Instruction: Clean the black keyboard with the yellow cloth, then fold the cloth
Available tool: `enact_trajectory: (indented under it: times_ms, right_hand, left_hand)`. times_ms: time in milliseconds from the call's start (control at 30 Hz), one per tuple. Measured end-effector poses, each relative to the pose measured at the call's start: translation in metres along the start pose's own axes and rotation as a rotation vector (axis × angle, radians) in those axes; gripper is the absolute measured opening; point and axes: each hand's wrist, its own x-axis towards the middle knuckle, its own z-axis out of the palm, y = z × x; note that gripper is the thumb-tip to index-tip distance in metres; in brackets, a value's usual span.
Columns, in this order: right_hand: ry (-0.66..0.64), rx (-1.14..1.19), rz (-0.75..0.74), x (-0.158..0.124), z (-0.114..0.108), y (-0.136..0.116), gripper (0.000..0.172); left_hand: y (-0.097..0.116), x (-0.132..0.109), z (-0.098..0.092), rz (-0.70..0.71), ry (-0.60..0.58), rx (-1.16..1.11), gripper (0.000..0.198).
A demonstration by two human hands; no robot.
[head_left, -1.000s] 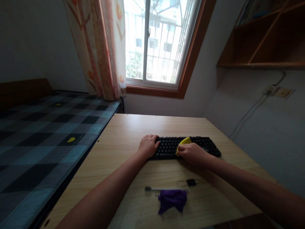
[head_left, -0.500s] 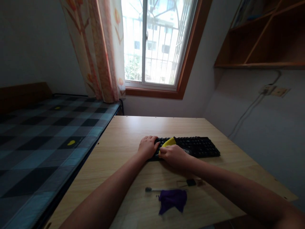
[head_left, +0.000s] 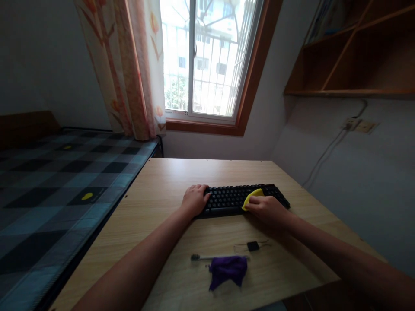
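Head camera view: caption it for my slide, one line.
Left hand rests on a black keyboard while the right hand holds a yellow wad against its keys.

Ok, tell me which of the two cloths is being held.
The yellow cloth, held by the right hand on the black keyboard. The purple cloth lies crumpled on the desk nearer the camera, with no hand on it.

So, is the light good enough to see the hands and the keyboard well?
Head view: the window glares, overexposed, its frame leaning from wide-angle distortion; the keyboard is dim, its keys unreadable; the left hand and the right hand on the yellow cloth show clearly.
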Motion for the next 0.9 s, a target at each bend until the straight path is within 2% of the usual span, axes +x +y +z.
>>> enact_trajectory:
  times_ms: [100,233,400,600,667,767,900]
  right_hand:
    - [0.040,0.008,-0.018,0.008,0.000,-0.001,0.017]
    - [0.021,0.076,-0.080,0.026,0.010,-0.007,0.016]
    - [0.023,0.146,-0.073,0.050,0.019,-0.020,0.017]
    - [-0.021,0.163,-0.099,0.085,0.012,-0.052,0.014]
    - [-0.041,0.145,-0.099,0.090,0.006,-0.056,0.015]
    - [-0.111,0.110,-0.102,0.084,-0.004,-0.044,0.018]
    - [-0.169,0.139,-0.061,0.051,-0.014,-0.003,0.022]
  left_hand:
    - [-0.001,0.000,0.000,0.002,0.001,0.001,0.031]
    - [-0.002,0.000,0.002,0.003,0.010,-0.009,0.029]
    - [-0.003,0.001,0.004,0.006,0.025,-0.039,0.027]
    - [-0.004,0.000,0.004,0.010,0.032,-0.048,0.027]
    - [-0.004,0.000,0.003,0.012,0.031,-0.047,0.027]
    - [-0.004,0.000,0.003,0.013,0.028,-0.043,0.029]
    - [-0.003,0.001,0.002,0.018,0.017,-0.035,0.030]
